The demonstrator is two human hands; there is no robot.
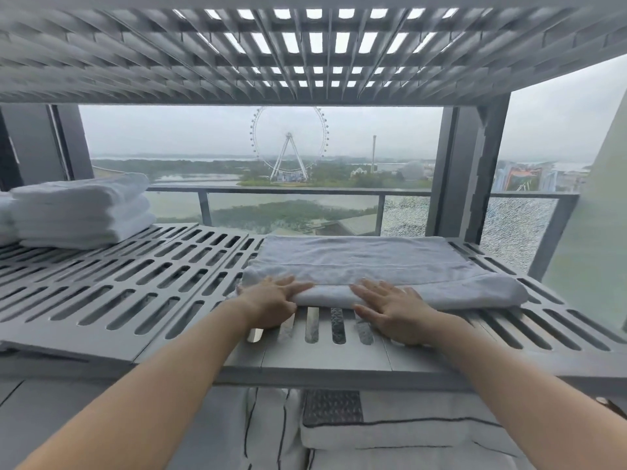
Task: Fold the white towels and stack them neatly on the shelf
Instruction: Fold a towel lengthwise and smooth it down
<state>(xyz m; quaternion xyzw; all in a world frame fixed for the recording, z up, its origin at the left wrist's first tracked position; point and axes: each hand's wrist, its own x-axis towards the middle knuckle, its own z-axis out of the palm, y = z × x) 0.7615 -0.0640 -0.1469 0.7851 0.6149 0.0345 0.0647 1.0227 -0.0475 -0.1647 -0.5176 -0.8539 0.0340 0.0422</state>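
Towel [373,262] lies folded on the shelf [135,283], right side — soft, light, floppy. Left hand [271,300] and right hand [397,310] rest flat, fingers straight, on its front fold — probably best lifted from beneath that edge. Stack [81,212] sits far left.

One head-worn wide-angle view — facing forward, about level with the slatted shelf [339,368], close up to it. Beyond it the window [203,137] fills the background.
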